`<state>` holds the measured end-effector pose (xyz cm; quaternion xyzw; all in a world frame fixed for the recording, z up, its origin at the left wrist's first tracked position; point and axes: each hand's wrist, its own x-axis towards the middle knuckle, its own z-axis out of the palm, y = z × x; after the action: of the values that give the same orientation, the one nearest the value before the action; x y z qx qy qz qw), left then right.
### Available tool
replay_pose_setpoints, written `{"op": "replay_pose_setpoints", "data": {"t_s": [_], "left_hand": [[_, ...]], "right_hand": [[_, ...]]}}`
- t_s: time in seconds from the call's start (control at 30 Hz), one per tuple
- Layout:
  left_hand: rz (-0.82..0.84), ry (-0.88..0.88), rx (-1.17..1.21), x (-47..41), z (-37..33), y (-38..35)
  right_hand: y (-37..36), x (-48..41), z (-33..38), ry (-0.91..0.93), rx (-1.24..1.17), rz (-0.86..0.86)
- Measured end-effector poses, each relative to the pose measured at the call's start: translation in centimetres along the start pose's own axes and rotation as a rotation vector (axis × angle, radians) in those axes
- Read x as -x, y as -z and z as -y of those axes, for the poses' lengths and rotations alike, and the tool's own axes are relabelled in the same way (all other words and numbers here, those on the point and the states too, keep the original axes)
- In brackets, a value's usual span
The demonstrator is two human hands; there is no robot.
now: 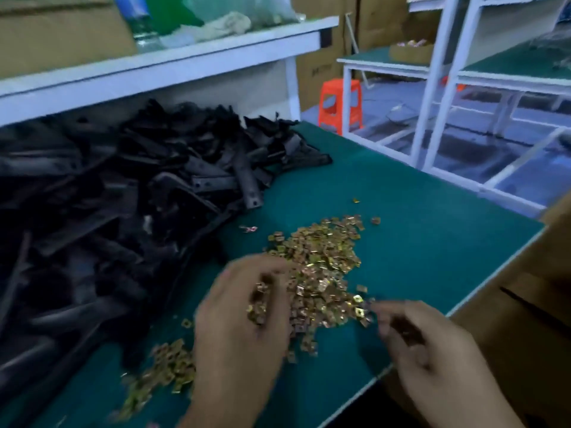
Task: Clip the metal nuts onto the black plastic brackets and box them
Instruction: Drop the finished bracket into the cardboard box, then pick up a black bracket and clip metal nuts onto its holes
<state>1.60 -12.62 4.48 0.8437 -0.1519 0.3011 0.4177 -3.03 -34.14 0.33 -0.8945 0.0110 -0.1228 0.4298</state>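
Green-topped bench, seen from above. A large heap of black plastic brackets fills the left side, running from the near edge back to under a white shelf. The metal nuts, brass-coloured, lie loose in a spread pile at the middle of the bench, just right of the brackets. A smaller scatter of nuts sits near left, at the foot of the heap.

Left hand is over the near-left edge of the main pile; its fingers are curled, cupping a small clutch of nuts. Right hand is at the near-right edge of the pile, fingers bent towards the nuts. It is motion-blurred, so I cannot tell whether they pinch one.

A cardboard box stands against the right edge of the bench. An orange stool is on the floor far right, beside white racking.
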Motion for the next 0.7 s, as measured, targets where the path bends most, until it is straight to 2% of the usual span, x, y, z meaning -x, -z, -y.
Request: {"op": "replay_pose_setpoints", "data": {"t_s": [0.07,0.13,0.2,0.27,0.33,0.4,0.5,0.7], "left_hand": [[-0.277,0.181,-0.259,-1.0,4.3,4.9],[-0.389,0.356,-0.507,-1.0,8.3,9.2],[-0.307,0.444,-0.702,-0.7,11.2,11.7],[-0.102,0.547,-0.798,-0.8,12.6,12.4],[0.103,0.647,-0.815,-1.2,13.5,12.5],[0.151,0.648,-0.8,-1.1,14.6,12.4],[0.075,0.604,-0.751,-0.8,15.7,12.1],[-0.113,0.473,-0.6,-0.3,16.5,11.4]], "right_hand": [[-2.6,-2.3,2.7,0.108,-0.046,0.039],[-5.6,-4.3,5.1,0.194,-0.064,0.135],[-8.9,-6.2,7.6,0.265,-0.065,0.219],[-12.2,-8.2,10.1,0.321,-0.021,0.277],[-15.5,-10.4,12.1,0.323,0.027,0.332],[-18.5,-12.1,13.4,0.288,0.042,0.408],[-22.2,-13.8,14.0,0.178,0.058,0.517],[-23.5,-14.4,14.2,0.048,-0.132,0.401]]}}
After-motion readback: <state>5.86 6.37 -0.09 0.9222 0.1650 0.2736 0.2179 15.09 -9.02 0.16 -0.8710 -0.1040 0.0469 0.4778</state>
